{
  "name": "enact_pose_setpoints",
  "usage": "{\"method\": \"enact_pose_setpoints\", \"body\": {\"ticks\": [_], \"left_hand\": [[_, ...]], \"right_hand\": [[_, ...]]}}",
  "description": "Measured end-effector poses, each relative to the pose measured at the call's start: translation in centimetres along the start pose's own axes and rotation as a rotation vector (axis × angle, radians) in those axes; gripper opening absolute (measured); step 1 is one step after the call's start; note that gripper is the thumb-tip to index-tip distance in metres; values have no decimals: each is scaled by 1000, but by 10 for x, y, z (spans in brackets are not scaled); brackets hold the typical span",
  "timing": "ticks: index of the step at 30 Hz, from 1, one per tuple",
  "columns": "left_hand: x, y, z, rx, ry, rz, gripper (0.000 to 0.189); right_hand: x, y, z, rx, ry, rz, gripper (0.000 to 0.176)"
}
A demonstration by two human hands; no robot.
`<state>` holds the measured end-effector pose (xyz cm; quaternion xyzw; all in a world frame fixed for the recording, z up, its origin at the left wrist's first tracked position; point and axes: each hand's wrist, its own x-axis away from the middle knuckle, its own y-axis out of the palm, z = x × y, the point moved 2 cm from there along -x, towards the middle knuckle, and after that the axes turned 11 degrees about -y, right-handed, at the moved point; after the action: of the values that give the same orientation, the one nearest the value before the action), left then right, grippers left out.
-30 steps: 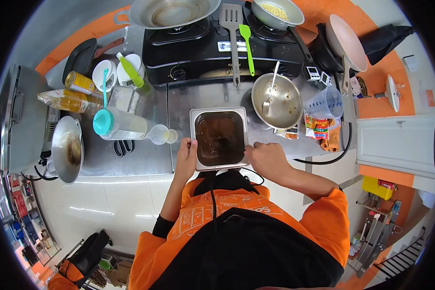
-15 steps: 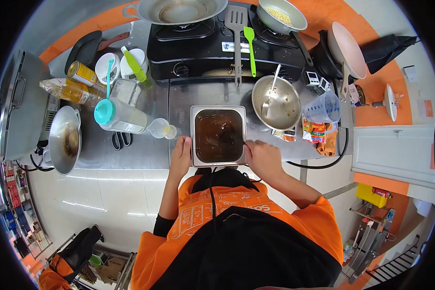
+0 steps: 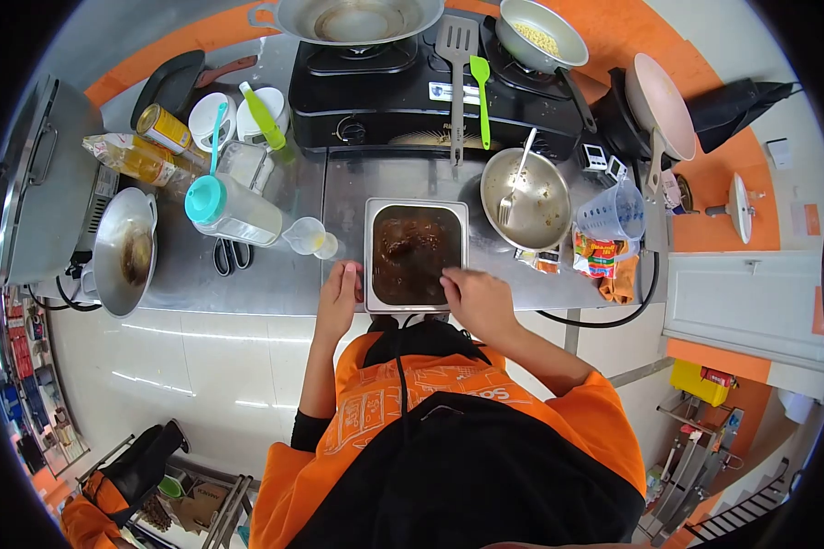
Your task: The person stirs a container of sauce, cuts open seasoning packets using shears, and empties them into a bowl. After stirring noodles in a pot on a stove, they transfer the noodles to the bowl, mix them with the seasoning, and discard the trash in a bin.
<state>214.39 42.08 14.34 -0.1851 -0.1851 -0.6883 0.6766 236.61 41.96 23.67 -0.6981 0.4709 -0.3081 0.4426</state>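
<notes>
A square stainless steel pan (image 3: 370, 247) stands near the counter's front edge, holding dark brown liquid (image 3: 417, 247) with a rippled, shiny surface. At the pan's lower right rim, my right hand (image 3: 479, 302) is closed around something that dips into the liquid; I cannot tell what it is. My left hand (image 3: 339, 297) is upright beside the pan's left wall, fingers extended and fingertips right at its side. A small clear measuring cup (image 3: 304, 236) lies just left of the pan. On the right is a steel bowl (image 3: 547, 206) with a fork (image 3: 518, 178) in it.
Behind the pan is a black gas stove (image 3: 366, 101), with a slotted turner (image 3: 457, 82) and green spatula (image 3: 482, 101) across it. A teal-lidded jug (image 3: 243, 220), scissors (image 3: 232, 256) and a wok (image 3: 124, 256) are to the left. A clear measuring jug (image 3: 613, 215) stands right.
My right hand has moved left, from the pan's right wall to over its rim. The liquid's surface has become more rippled. My left hand stays beside the pan.
</notes>
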Motion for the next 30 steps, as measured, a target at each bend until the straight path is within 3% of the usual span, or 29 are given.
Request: {"method": "enact_pose_setpoints", "body": {"ticks": [5, 8, 12, 16, 19, 22, 24, 26, 30], "left_hand": [[3, -5, -2, 4, 2, 48, 25], [4, -10, -7, -20, 5, 87, 24], [9, -20, -11, -84, 18, 116, 26], [15, -39, -29, -141, 52, 186, 28], [23, -59, -47, -467, -74, 43, 24], [46, -68, -66, -397, -664, -387, 25], [53, -72, -85, -506, -898, -447, 34], [46, -79, -146, -506, -1031, -457, 50], [61, -76, -229, -439, -958, -265, 60]], "right_hand": [[11, -14, 4, 83, 81, -77, 16], [-3, -10, 6, 88, 83, 44, 16], [-4, 2, 1, -29, -9, 49, 14], [6, -20, 3, 48, 87, -131, 15], [-4, -18, 9, 136, 94, -22, 15], [-19, -4, 4, 64, -8, 57, 15], [-18, -5, -1, 8, -101, 41, 14], [-12, -10, -2, -34, -216, -5, 12], [1, -34, 4, 170, -237, -191, 18]]}}
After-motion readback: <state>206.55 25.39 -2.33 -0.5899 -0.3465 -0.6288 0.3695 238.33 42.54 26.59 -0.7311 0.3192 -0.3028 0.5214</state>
